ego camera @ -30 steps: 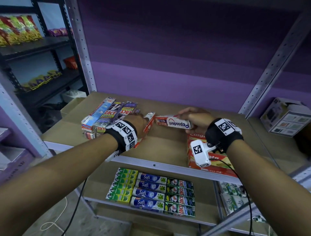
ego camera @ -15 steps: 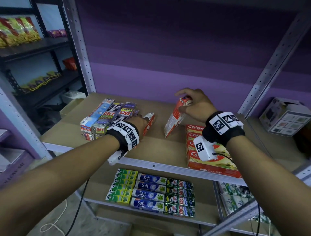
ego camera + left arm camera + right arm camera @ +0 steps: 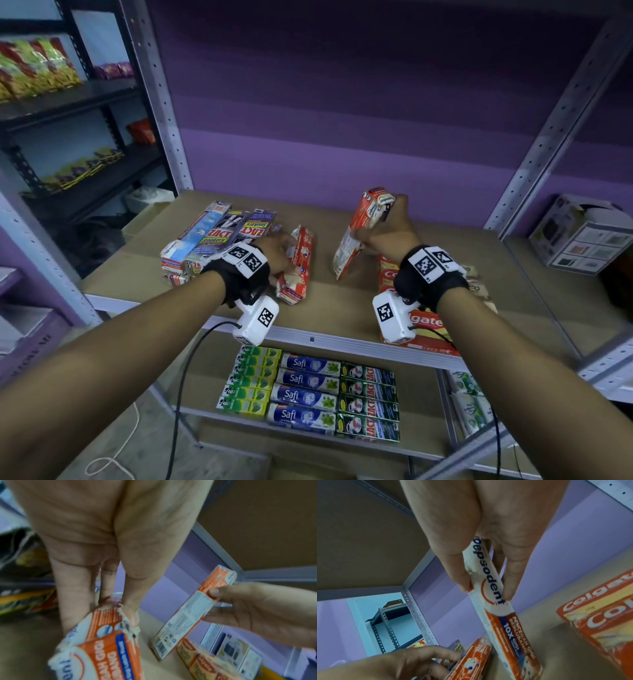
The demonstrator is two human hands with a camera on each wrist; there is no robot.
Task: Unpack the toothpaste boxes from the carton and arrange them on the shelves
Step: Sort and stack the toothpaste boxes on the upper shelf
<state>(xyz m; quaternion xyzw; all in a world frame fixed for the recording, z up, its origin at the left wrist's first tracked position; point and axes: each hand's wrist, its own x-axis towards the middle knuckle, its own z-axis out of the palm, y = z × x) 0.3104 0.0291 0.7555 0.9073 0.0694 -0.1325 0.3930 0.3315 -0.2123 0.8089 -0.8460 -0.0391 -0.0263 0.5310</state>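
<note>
The Pepsodent box (image 3: 363, 230) is standing tilted on its lower end on the upper shelf (image 3: 329, 308), near the middle of the board and just beside the left edge of the Colgate stack (image 3: 424, 325). The right hand (image 3: 388, 229) is pinching the upper part of it: in the right wrist view the thumb is pressing one long side and the fingers (image 3: 513, 574) are pressing the opposite side, close together. The box is looking light and stiff, a thin carton that is probably denting if it is squeezed hard; the printed faces seem smooth, so holding it across the narrow sides near the middle is likely the safest way, and the worn end flaps are better avoided.

More to the left on the same shelf, a second Pepsodent box (image 3: 295, 263) is lying flat, its near end close to the front edge. The left hand (image 3: 274, 253) is lying on it with fingers curled around its side. Its end is looking torn in the left wrist view, so it may open easily.

Behind the left hand, toward the left edge, a pile of Zact boxes (image 3: 219, 236) is lying. On the lower shelf (image 3: 212, 377), rows of Safi boxes (image 3: 305, 390) are already lying in order. The carton itself is not clearly showing.
</note>
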